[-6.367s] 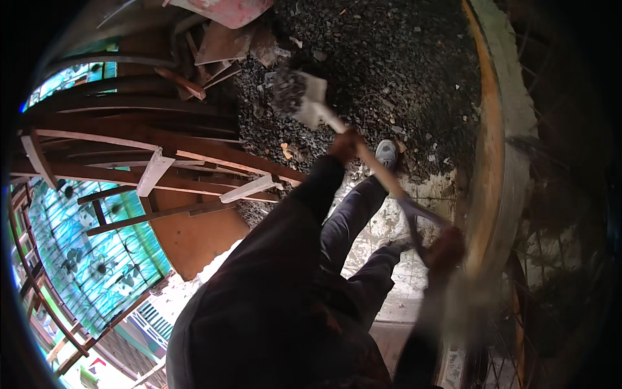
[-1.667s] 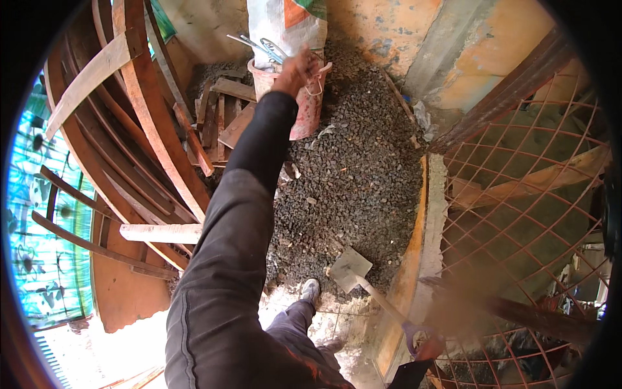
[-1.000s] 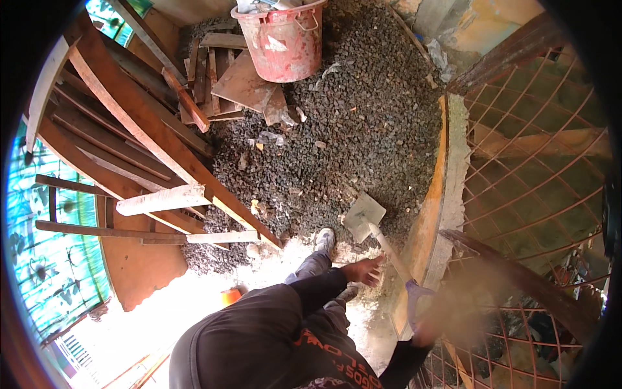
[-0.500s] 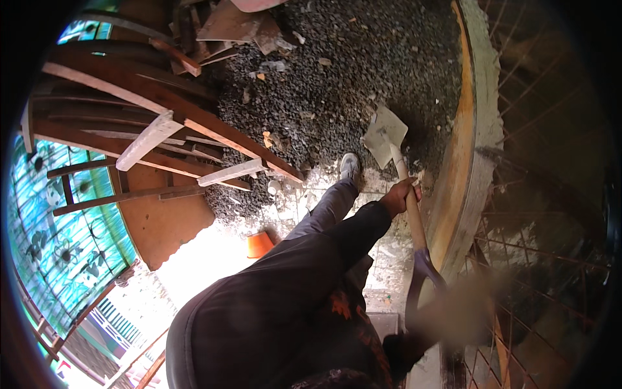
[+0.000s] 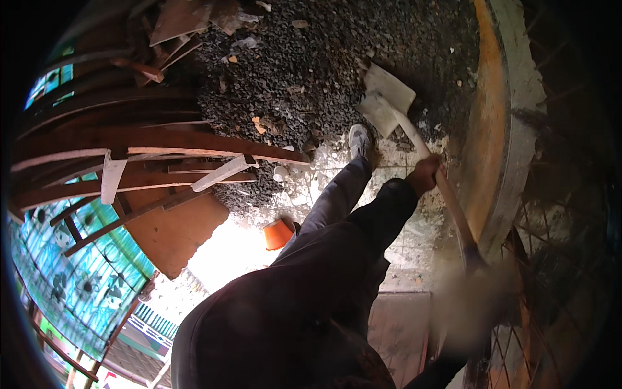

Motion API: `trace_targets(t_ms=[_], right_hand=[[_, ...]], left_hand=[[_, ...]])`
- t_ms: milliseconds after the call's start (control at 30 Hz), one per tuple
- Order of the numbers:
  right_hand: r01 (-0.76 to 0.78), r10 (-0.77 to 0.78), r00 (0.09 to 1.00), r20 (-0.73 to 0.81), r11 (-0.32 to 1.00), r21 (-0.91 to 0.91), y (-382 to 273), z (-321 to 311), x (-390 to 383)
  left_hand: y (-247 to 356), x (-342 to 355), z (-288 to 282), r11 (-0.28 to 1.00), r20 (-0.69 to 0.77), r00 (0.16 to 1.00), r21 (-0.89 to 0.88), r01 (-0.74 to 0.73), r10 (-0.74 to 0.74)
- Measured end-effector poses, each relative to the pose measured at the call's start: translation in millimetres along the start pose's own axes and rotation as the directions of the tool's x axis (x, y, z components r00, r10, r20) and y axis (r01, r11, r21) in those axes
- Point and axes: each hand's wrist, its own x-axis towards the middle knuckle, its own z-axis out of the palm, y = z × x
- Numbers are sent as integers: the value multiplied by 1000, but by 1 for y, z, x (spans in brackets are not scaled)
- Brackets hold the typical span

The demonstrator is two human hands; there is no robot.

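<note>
A shovel (image 5: 447,194) with a pale wooden shaft and a dark handle end slants across the right of the view. Its flat, light grey blade (image 5: 389,97) rests at the near side of a spread of dark gravel (image 5: 311,58), with little or nothing on its face. My left hand (image 5: 424,174) is closed around the shaft, partway between blade and handle. Beside the shovel's dark handle end, my right hand (image 5: 476,301) is lost in a blurred patch, so its fingers do not show. One shoe (image 5: 360,140) stands just behind the blade.
Stacked brown wooden frames (image 5: 214,152) jut in from the left. An orange bucket (image 5: 277,235) sits near my leg. A concrete ledge (image 5: 515,129) with a yellowish side and a metal grid (image 5: 512,343) bound the right. Broken boards (image 5: 184,23) lie at the far left.
The view has shifted and turned slightly. The shovel's blade has moved a little farther forward at the gravel, and my left hand has gone forward with the shaft, still gripping it.
</note>
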Motion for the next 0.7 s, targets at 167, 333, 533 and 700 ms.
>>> trace_targets(t_ms=[167, 333, 533, 700], right_hand=[[-301, 303, 917, 260, 952, -47, 83, 41, -51], [42, -46, 998, 40, 995, 87, -15, 54, 34], [-165, 59, 983, 173, 691, 704, -121, 49, 0], [-576, 230, 809, 541, 127, 808, -164, 30, -28]], left_hand=[[-14, 6, 3, 997, 111, 992, -58, -59, 65], [52, 36, -105, 754, 255, 829, 344, -559, 498], [134, -68, -156, 913, 77, 932, 188, -363, 355], [161, -106, -171, 941, -70, 939, -14, -337, 336]])
